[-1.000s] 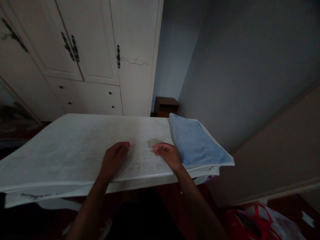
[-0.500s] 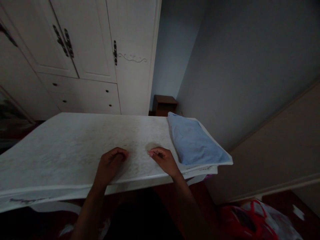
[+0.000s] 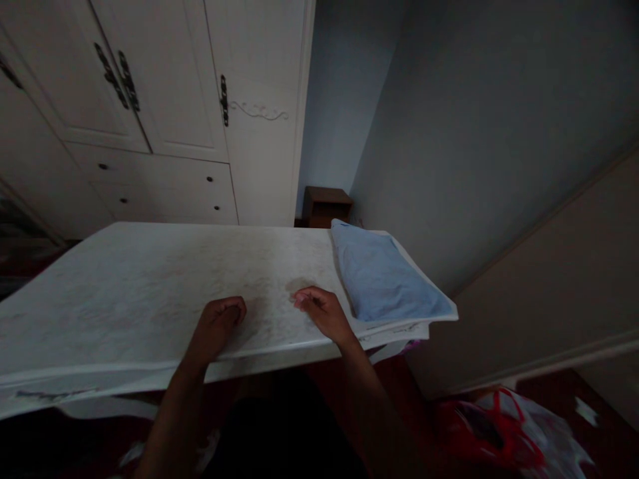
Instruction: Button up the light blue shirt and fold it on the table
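Note:
My left hand (image 3: 219, 324) is over the front part of a white, mottled tabletop (image 3: 164, 286), its fingers curled in toward the palm. To its right, my right hand (image 3: 322, 309) has thumb and fingertips drawn together in a pinch, with a small shadow on the top beside them. Whether either hand has something small inside, I cannot make out. A folded light-blue cloth (image 3: 387, 273) lies at the table's right end, just right of my right hand and apart from it.
Behind the table stands a white wardrobe (image 3: 264, 159) with dark handles and drawers. A small brown cabinet (image 3: 327, 199) is in the far corner. Along the right runs a grey wall (image 3: 474, 133). On the red floor at lower right lies a red bag (image 3: 504, 432) beside clear plastic.
My left hand has drawn slightly left, away from the right one, and its fingers are curled tighter. My right hand stays near the same spot. The whole view has shifted a little.

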{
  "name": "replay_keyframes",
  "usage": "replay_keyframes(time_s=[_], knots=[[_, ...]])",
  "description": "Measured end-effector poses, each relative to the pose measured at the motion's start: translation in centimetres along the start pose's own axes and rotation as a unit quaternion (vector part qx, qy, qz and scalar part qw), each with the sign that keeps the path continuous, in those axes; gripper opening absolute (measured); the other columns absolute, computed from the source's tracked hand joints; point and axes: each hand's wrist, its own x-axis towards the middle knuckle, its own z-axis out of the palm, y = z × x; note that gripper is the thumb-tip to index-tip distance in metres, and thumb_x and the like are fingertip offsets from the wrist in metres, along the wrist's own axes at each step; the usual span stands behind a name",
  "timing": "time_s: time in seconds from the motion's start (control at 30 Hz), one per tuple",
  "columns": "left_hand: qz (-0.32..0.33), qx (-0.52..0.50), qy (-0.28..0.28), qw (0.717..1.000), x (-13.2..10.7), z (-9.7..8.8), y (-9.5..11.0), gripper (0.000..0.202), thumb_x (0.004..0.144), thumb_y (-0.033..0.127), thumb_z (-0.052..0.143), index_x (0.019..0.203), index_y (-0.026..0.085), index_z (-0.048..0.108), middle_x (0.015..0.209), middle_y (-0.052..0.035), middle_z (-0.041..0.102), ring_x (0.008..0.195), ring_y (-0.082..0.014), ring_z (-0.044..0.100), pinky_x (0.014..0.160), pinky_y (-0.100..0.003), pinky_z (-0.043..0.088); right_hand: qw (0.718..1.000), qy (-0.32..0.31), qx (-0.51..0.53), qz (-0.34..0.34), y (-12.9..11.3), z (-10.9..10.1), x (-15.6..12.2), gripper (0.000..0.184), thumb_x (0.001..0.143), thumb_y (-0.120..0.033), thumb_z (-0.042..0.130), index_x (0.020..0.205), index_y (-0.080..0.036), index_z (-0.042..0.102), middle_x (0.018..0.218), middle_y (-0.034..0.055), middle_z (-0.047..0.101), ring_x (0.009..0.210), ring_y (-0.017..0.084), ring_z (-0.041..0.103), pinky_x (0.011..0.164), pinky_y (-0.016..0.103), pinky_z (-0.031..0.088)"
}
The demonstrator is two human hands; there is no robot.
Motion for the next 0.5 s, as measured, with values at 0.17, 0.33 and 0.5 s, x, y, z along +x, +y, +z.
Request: replay_keyframes(time_s=[0.17,0.33,0.5], knots=[[0.008,-0.011,0.035,0.999,0.01,0.03,-0.31,0.025,0.066,0.034,0.041,0.044,0.021,0.04,0.044,0.0025,0.034,0.045,-0.0116,0.032,0.046,-0.025,0.025,1.0,0.003,-0.01,0.0,-0.1,0.01,-0.03,0.033,0.086,-0.051,0.056,0.082,-0.02,0.069,0.076,0.0025,0.068,0.07,0.014,0.06,0.067,0.027,0.048],[0.001,-0.021,0.08,0.997,0.0,0.01,-0.7,0.021,0.065,0.03,0.044,0.048,0.02,0.05,0.047,0.0025,0.041,0.047,-0.0116,0.037,0.047,-0.024,0.029,1.0,0.007,-0.014,-0.001,0.04,0.08,0.03,0.026,0.085,-0.044,0.058,0.08,-0.021,0.069,0.075,0.0014,0.068,0.069,0.014,0.06,0.067,0.026,0.047],[-0.017,-0.073,0.133,0.988,0.02,0.09,-0.56,0.016,0.065,0.028,0.049,0.053,0.02,0.056,0.051,0.0023,0.048,0.05,-0.0115,0.042,0.047,-0.023,0.032,1.0,0.012,-0.005,-0.006,0.21,0.18,0.04,0.019,0.082,-0.038,0.062,0.081,-0.021,0.07,0.074,0.0003,0.068,0.069,0.013,0.06,0.065,0.025,0.045]])
